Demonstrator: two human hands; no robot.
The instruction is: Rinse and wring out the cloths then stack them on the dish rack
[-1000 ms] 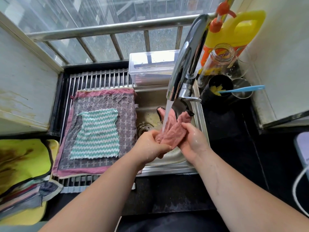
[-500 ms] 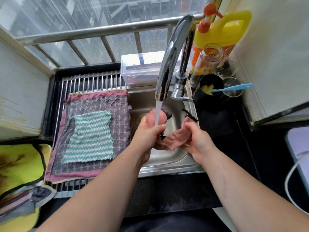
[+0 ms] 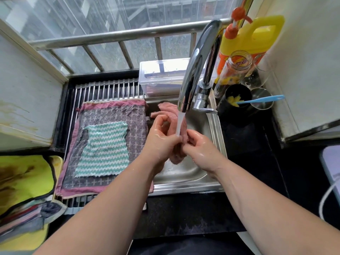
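- The pink cloth [image 3: 168,109] is over the sink [image 3: 184,174], bunched into a loose rope. The water stream [image 3: 180,124] from the tap [image 3: 198,67] falls onto it right where your two hands meet. One end trails toward the back of the basin and the other hangs below your hands.
- Your left hand [image 3: 161,139] is wet, and its fingers are wrapped over the middle of the cloth.
- Your right hand [image 3: 200,150] grasps the same cloth just beside the left, with thumb and fingers closed on the fold. Neither hand is free.
- I judge this to be the rinse of this cloth, perhaps on the edge of the wring. The water is running and the cloth is gathered, but I cannot tell whether you are twisting it.
- Two cloths look finished. A grey cloth with a maroon border [image 3: 137,115] lies flat on the dish rack [image 3: 103,89], and a green striped cloth [image 3: 104,150] lies flat on top of it.
- What is left for the pink one is to finish rinsing it, squeeze it out and lay it on the green striped cloth.
- At the far left, off the rack, a yellow cloth [image 3: 24,177] lies with a heap of cloths [image 3: 22,216] below it. They look as if they are waiting their turn, though I cannot be sure.
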